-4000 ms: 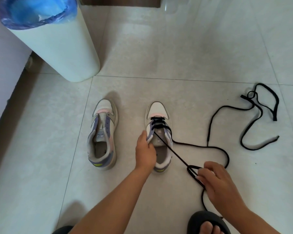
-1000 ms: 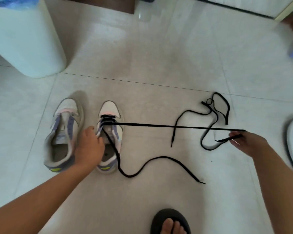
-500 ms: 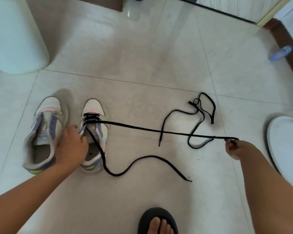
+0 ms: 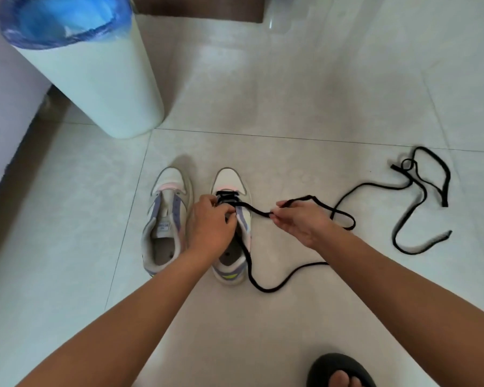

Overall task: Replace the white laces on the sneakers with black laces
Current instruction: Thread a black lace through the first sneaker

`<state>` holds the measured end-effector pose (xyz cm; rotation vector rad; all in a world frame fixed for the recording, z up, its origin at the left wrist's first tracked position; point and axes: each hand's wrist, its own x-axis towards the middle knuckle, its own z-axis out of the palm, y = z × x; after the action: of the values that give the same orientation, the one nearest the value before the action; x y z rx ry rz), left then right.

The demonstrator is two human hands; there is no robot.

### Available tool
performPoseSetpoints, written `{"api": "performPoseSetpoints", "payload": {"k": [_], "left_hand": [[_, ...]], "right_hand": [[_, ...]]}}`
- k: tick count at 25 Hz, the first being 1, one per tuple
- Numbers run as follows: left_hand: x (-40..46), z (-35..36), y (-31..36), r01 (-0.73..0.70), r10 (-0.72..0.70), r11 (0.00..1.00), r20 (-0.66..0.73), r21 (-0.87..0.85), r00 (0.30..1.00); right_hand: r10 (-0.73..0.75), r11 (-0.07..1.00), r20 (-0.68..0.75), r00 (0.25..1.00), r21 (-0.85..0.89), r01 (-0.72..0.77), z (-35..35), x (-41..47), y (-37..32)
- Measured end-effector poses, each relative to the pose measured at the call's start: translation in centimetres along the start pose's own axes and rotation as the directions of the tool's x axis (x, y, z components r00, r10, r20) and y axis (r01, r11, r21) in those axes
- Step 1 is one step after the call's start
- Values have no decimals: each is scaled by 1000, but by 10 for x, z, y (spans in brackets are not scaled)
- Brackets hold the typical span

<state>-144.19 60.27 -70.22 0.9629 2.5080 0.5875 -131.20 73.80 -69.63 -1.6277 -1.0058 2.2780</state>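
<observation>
Two white sneakers with purple and pink trim stand side by side on the tiled floor. The left sneaker has no lace. The right sneaker has a black lace threaded through its front eyelets. My left hand grips the right sneaker's eyelet flap and covers its tongue. My right hand pinches the black lace just right of the shoe, with a loop trailing behind it. The lace's other end curls on the floor by the heel. A second black lace lies loose at the right.
A pale green bin with a blue liner stands at the back left, close to the sneakers. A white wall and dark skirting run along the left. My foot in a black sandal shows at the bottom right.
My right hand, which had pulled the lace taut far out to the right, has come back beside the right sneaker and holds the lace slack. My left hand stays on that sneaker.
</observation>
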Motion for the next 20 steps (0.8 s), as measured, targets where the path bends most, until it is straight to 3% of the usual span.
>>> {"api": "performPoseSetpoints", "payload": {"k": [4,11,16,20], "left_hand": [[1,3,2,79,-74,985,34,-155,997],[1,5,0,78,-78,978,12,-192,997],[2,7,-1,76,-76,976,7,-203,997],[6,5,-1,100,-100,963,13,-249,995]], "right_hand": [[-243,948,-6,970,-211,236,41,3,0],[-321,862,34,946,-403,307,56,5,4],[-388,617,185,903,-675,404,59,9,-3],[-343,757,142,929,-543,363,59,7,-3]]}}
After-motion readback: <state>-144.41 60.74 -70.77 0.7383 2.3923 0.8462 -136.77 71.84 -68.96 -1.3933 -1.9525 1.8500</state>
